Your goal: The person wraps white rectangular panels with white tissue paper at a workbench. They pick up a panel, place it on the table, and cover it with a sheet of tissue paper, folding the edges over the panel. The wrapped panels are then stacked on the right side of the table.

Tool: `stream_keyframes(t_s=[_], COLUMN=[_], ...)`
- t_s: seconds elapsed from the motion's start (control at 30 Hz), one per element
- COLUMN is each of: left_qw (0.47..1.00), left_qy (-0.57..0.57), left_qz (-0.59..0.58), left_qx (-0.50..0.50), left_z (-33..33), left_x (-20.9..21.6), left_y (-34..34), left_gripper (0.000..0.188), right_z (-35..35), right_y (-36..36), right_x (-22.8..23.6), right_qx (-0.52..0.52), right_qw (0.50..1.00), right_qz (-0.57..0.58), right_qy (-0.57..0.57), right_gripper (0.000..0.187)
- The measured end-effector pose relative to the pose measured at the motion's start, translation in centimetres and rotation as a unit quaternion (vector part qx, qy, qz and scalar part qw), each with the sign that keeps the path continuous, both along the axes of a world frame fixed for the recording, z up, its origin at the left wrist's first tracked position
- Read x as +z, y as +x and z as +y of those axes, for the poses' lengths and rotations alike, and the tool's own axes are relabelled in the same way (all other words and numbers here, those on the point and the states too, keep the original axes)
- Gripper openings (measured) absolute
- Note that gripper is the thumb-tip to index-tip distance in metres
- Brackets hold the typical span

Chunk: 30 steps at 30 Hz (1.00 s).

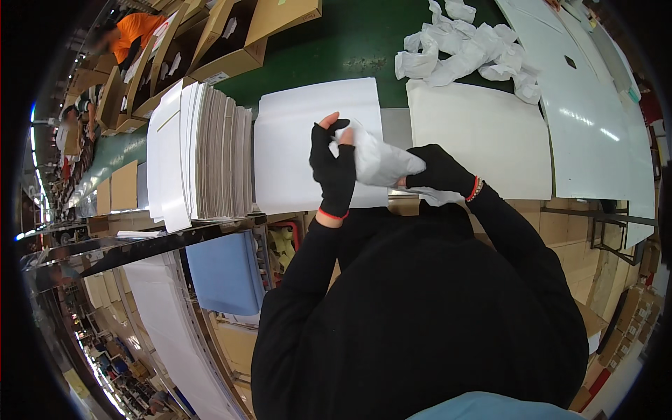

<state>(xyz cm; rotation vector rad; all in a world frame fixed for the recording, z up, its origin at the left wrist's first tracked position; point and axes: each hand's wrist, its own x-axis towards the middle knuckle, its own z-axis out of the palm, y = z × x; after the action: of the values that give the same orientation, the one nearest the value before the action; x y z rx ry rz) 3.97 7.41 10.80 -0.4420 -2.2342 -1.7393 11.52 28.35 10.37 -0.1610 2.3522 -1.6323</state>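
Note:
A white paper-wrapped bundle [381,162] is held between my hands, above a white paper sheet [290,150] on the table. My left hand [333,166], in a black fingerless glove, has its bent fingers and thumb at the bundle's upper left end. My right hand [439,170], gloved alike, is closed round the bundle's right end. Loose paper hangs below the right hand. What the paper wraps is hidden. To the right lies a second stack of white paper sheets [483,140]. Several similar white wrapped bundles [465,52] lie in a heap beyond it.
A tall stack of paper and card sheets [217,154] stands left of the work spot. Open cardboard boxes [231,59] line the green table [343,49] at the back left. A pale panel [588,105] borders the right side. A person in orange [136,33] is at the far left.

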Motion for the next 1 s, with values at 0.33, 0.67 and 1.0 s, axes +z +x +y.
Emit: stream_keyframes(t_s=[0.33, 0.67, 1.0], left_qw=[0.965, 0.888, 0.902], left_qy=[-0.072, 0.099, 0.177], left_qz=[-0.152, -0.296, -0.3], left_qx=[-0.199, -0.338, -0.254], left_z=[0.4, -3.5, -1.5], left_x=[2.0, 1.0, 4.1], left_y=[1.7, -0.8, 0.9], left_gripper=[0.05, 0.048, 0.045], right_z=[-1.0, 1.3, 2.8], right_y=[-1.3, -0.4, -2.7], right_x=[-0.3, 6.3, 5.2], right_qx=[0.015, 0.053, -0.069], right_qw=[0.998, 0.99, 0.993], right_qz=[0.047, -0.128, 0.097], right_qy=[0.041, 0.017, -0.023], right_gripper=[0.047, 0.048, 0.035])
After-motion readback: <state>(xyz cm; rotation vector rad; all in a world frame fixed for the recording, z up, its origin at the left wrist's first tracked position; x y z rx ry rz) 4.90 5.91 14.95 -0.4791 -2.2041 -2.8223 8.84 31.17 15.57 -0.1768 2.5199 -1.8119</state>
